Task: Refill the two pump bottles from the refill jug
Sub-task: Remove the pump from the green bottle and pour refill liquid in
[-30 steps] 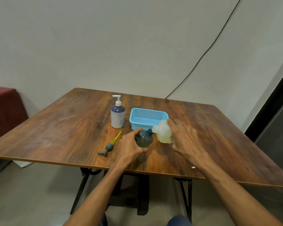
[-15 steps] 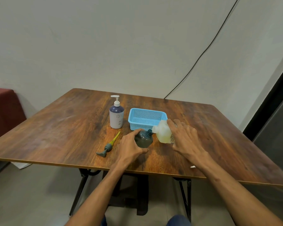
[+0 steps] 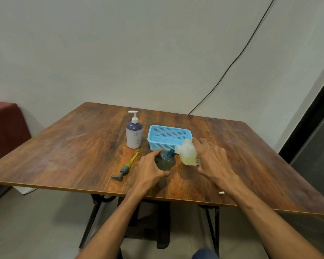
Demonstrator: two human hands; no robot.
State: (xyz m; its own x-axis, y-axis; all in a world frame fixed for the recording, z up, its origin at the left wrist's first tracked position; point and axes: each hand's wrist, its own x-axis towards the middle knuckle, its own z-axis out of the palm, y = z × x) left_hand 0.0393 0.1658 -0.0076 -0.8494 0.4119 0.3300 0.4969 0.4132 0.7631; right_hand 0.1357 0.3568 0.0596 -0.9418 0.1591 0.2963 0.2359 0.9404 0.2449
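At the near edge of the wooden table (image 3: 67, 146), by the person's right forearm, lies a small white scrap (image 3: 221, 192); what it is cannot be told. Both bare forearms reach forward from the bottom of the view.

The left hand (image 3: 151, 170) is wrapped around the dark grey pump bottle (image 3: 165, 160), fingers and thumb curled about its rounded body. The bottle stands on the table with its pump removed, so its narrow neck is open at the top. The right hand (image 3: 212, 161) grips the refill jug (image 3: 187, 153) from the right side, fingers spread over its back. The jug is translucent plastic with pale yellowish liquid inside and a label partly hidden under the palm. It is tilted to the left, its white spout meeting the dark bottle's open neck. Whether liquid is flowing cannot be told.

To the left of the dark bottle, the removed pump head (image 3: 124, 170) lies flat on the wood, grey at the nozzle end with a yellow dip tube pointing away from the person.

Farther back stands the 2nd pump bottle (image 3: 134, 135), upright, with a white body, a dark blue-purple shoulder and a white pump fitted. Just right of it sits a light blue mesh basket (image 3: 165, 143), directly behind the jug.

A black cable (image 3: 232, 64) runs up the pale wall beyond the table.
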